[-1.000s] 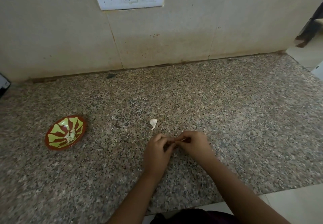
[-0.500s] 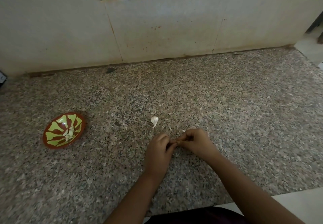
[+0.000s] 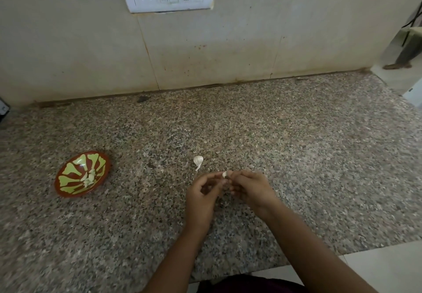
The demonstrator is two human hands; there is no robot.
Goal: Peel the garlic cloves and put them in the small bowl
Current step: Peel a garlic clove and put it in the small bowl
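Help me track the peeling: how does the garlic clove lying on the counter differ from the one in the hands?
The loose white garlic clove lies untouched on the speckled granite counter; the held garlic clove is pinched between the left hand and right hand. The loose one shows whole, with a thin tail; the held one shows only a small white bit. Both are pale and outside the red-and-green bowl.

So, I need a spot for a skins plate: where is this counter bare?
Widest: the granite counter right of the right hand, back to the wall. Also between the small bowl and the loose clove. Crowded around the left hand and that clove.
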